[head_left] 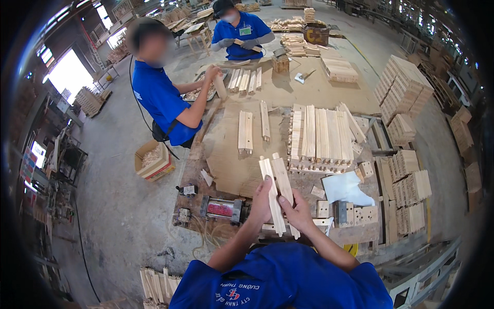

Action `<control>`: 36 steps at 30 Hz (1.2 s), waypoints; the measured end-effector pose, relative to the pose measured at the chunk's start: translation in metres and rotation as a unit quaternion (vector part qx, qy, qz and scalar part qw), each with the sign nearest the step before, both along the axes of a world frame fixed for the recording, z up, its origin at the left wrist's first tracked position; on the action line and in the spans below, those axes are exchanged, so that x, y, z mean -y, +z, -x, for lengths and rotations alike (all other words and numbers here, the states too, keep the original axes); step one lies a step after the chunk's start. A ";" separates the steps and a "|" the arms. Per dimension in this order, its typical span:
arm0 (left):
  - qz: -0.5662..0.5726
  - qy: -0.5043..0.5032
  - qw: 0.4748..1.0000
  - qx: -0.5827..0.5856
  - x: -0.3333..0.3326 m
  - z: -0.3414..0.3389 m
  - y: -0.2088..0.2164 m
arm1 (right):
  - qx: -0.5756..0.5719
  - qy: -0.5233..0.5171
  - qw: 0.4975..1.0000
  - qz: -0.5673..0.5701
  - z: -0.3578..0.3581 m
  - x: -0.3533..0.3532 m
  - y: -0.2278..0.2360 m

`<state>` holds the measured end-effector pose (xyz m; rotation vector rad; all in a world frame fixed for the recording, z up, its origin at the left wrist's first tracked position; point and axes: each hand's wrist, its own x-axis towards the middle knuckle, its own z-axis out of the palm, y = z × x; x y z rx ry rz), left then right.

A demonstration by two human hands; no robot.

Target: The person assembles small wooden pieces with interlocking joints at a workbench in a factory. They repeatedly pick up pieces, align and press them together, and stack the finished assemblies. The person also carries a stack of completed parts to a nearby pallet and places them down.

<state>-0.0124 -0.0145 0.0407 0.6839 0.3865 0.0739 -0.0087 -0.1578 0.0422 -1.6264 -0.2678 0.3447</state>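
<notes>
My left hand (pixel 262 202) is closed round a pale wooden slat (pixel 271 193) with a narrow round tenon at its far end. A second wooden slat (pixel 283 177) lies alongside it, gripped by my right hand (pixel 298 212). Both slats are raised above the near edge of the workbench, tilted slightly and almost parallel. Beyond them, a few loose slats (pixel 245 131) lie on a cardboard sheet (pixel 226 170). To the right of these stands a neat stack of slats (pixel 321 134) with tenons showing along its near side.
A clamp-like cylinder device (pixel 221 208) sits at the bench's near left, beside drilled wooden blocks (pixel 365 215) and white foam (pixel 347 189) on the right. Two co-workers in blue shirts (pixel 159 100) handle wood across the bench. A cardboard box (pixel 154 160) stands on the floor at left.
</notes>
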 end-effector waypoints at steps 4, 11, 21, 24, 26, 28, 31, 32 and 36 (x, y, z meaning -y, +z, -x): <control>0.002 0.011 0.999 0.048 0.019 0.007 -0.002 | 0.100 0.001 0.992 0.074 -0.002 0.005 -0.001; -0.170 0.048 0.984 0.012 0.034 0.022 -0.010 | 0.072 0.092 0.991 0.070 0.001 0.024 -0.003; -0.151 0.018 0.983 0.099 0.029 0.023 0.005 | 0.028 0.180 0.983 0.020 -0.024 0.031 0.001; -0.157 0.022 0.981 0.109 0.030 0.023 0.008 | 0.024 0.193 0.981 0.017 -0.028 0.032 0.003; -0.156 0.018 0.981 0.116 0.029 0.025 0.008 | 0.014 0.202 0.979 0.020 -0.029 0.032 0.004; -0.159 0.015 0.979 0.124 0.026 0.028 0.007 | 0.008 0.213 0.976 0.037 -0.030 0.032 0.006; -0.137 0.026 0.984 0.107 0.032 0.026 0.011 | 0.044 0.205 0.977 0.037 -0.032 0.034 -0.003; -0.134 0.031 0.985 0.108 0.033 0.025 0.011 | 0.043 0.206 0.977 0.040 -0.033 0.035 -0.004; -0.132 0.079 0.985 0.076 0.040 0.023 0.002 | 0.082 0.194 0.969 0.125 -0.033 0.033 0.010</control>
